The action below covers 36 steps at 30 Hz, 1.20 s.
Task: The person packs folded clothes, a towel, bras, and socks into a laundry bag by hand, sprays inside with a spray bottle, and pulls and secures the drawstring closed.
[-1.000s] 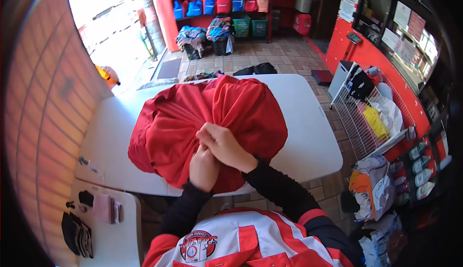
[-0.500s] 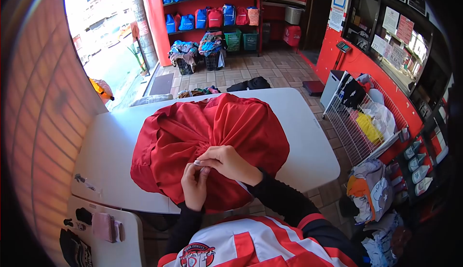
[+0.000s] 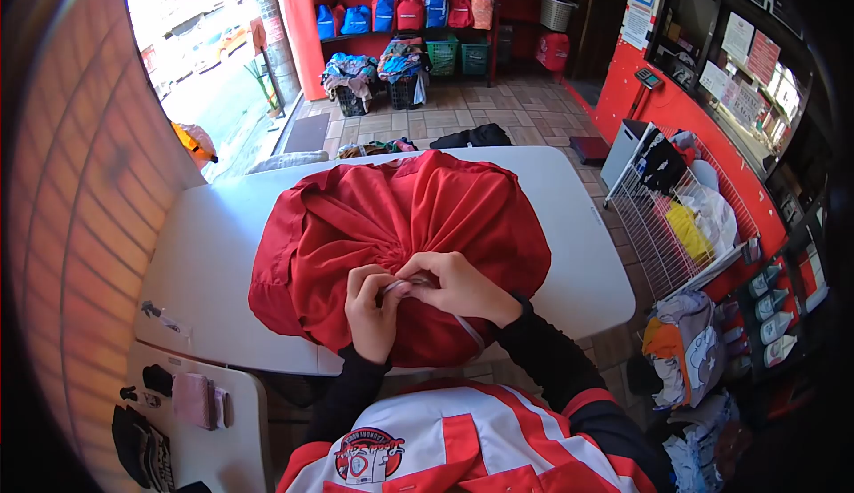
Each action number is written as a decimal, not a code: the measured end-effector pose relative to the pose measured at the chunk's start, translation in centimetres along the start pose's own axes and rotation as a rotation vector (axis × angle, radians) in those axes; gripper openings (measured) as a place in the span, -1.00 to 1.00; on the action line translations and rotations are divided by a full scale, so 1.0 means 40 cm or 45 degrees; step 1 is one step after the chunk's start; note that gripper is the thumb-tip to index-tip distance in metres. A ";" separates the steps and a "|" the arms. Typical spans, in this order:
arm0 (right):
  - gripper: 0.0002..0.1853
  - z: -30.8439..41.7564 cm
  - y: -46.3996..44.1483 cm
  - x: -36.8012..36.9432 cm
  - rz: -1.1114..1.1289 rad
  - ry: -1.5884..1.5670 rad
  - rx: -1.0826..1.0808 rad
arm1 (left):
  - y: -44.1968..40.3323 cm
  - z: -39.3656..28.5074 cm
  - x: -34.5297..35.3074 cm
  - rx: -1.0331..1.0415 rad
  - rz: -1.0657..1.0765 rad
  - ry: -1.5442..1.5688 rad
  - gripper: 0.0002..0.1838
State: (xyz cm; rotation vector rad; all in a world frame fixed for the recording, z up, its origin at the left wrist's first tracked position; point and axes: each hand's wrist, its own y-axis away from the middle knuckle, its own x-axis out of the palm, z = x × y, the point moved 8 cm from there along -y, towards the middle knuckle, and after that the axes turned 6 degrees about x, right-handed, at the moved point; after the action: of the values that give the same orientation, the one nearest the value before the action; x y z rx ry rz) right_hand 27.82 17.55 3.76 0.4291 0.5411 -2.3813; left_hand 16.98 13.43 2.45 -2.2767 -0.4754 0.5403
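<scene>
A large, full red drawstring laundry bag [image 3: 329,217] lies on the white table [image 3: 587,253], its cloth gathered into pleats at the middle. At that gather my left hand [image 3: 370,311] pinches a pale cord between thumb and fingers. My right hand [image 3: 458,286] meets it there, its fingers closed on the same cord. A loose stretch of the drawstring [image 3: 470,329] runs over the bag below my right wrist. The knot, if there is one, is hidden by my fingers.
A smaller table [image 3: 245,404] at lower left holds a folded pink cloth [image 3: 193,400] and dark garments. On the right are a wire cart [image 3: 658,244] of laundry and a clothes pile [image 3: 680,351]. Shelves of bags [image 3: 409,12] and full baskets [image 3: 350,75] stand at the back.
Both hands have shifted slightly at the gather, and the left fingers now sit higher, against the right ones. The view has tilted a little downward. The bag keeps its place on the table.
</scene>
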 end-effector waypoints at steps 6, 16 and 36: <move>-0.86 -0.038 -0.006 -0.012 0.074 -0.457 0.089 | 0.036 0.116 0.058 -0.468 0.191 0.758 -0.90; -0.87 -0.029 0.007 -0.032 -0.343 0.153 -0.281 | 0.013 0.100 0.054 -0.409 0.262 0.753 -0.81; -0.50 0.172 0.104 -0.166 -0.273 0.414 -0.566 | -0.001 0.007 0.002 0.172 0.410 0.149 -0.66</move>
State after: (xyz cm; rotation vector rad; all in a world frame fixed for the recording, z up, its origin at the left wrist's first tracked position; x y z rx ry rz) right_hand 34.31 14.80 11.42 0.5784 1.2899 -2.3033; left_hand 16.90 13.67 2.28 -2.2500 -0.0112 0.5735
